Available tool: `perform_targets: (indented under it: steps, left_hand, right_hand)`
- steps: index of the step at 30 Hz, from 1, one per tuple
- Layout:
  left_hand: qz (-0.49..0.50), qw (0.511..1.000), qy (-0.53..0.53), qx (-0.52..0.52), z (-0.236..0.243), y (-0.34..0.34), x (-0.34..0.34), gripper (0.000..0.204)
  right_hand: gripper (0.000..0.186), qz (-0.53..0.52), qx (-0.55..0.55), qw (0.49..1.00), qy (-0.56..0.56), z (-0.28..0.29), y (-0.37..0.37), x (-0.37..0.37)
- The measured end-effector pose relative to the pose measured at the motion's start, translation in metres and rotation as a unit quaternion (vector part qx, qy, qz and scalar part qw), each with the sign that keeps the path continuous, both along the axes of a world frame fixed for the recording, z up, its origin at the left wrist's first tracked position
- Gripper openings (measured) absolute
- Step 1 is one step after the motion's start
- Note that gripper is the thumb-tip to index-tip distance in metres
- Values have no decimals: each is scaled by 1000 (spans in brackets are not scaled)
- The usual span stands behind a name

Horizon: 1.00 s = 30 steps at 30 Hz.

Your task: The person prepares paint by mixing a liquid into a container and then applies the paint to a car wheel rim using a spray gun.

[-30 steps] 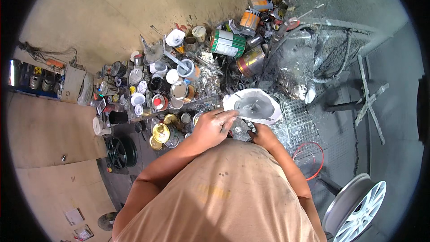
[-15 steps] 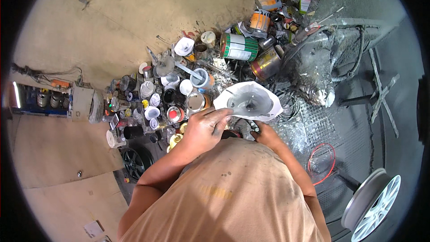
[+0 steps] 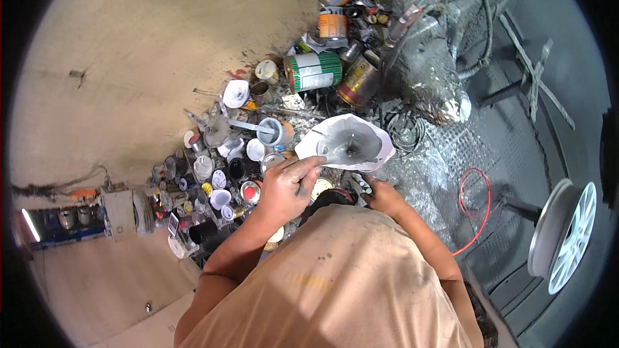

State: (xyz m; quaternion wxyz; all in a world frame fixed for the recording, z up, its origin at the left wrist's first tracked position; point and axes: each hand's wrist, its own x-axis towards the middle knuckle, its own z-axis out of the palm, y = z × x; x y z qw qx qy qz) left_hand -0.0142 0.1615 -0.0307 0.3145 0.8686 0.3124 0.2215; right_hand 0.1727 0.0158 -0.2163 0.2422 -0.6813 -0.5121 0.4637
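Between my hands is a white paper paint strainer [image 3: 387, 148], cone-shaped and wide-mouthed, its inner wall coated with grey paint. My left hand [image 3: 287, 188] is closed on the near left part of its rim, thumb and fingers pinching the paper. Dark smudges mark those fingers. Just below the strainer's right side, my right hand [image 3: 389, 200] is wrapped round a dark tool with metal parts [image 3: 362, 183]. Most of that tool is hidden by the strainer and the hand, so its kind does not show.
Paint cans, cups and lids crowd the left, including a grey-filled pot [image 3: 274, 131] with a stirring stick. A green-striped can [image 3: 314, 71] lies tipped beyond. At right are a red hose [image 3: 488, 203] and a silver wheel rim [image 3: 572, 238] on a stand. Ahead stands a paint-crusted, wrapped bulk [image 3: 425, 71].
My view has turned, so the cans appear farther left and the wheel rim farther right and higher. The strainer has shifted slightly left; both hands keep their grip.
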Motion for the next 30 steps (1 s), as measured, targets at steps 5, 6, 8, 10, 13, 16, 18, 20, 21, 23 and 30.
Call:
perform_targets:
  steps: [5,6,8,10,13,16,18,20,21,23,30]
  left_hand:
    - [-87,996,2,6,-38,9,17,17]
    - [-92,995,31,-19,-39,9,22,20]
    - [-107,994,19,-8,-64,6,25,22]
    - [-120,991,62,16,-68,7,22,38]
    - [-84,992,26,-91,-62,4,11,52]
    - [-12,983,23,-181,-72,7,-17,49]
    - [59,988,-10,-142,-106,22,-44,45]
    - [169,983,-43,-56,-155,46,-75,45]
    - [254,963,12,-90,-171,59,-90,54]
    - [318,946,64,-30,-190,87,-110,78]
    - [294,929,217,-57,-272,163,-128,126]
  right_hand:
    - [61,-32,3,999,-2,14,-6,-4]
    - [59,-31,34,999,-3,15,-4,-1]
    - [56,-44,145,988,6,6,-2,-2]
    - [54,-42,65,997,-2,15,1,1]
    - [52,-66,45,997,3,7,-2,1]
    - [54,-89,42,995,6,4,-4,7]
    - [56,-98,-16,995,-28,13,-4,11]
    - [56,-92,-28,995,-34,14,-3,13]
    - [56,-99,-41,993,-40,12,-4,17]
    - [54,-94,-30,993,-59,-5,-7,23]
    - [47,-102,-53,990,-86,10,11,30]
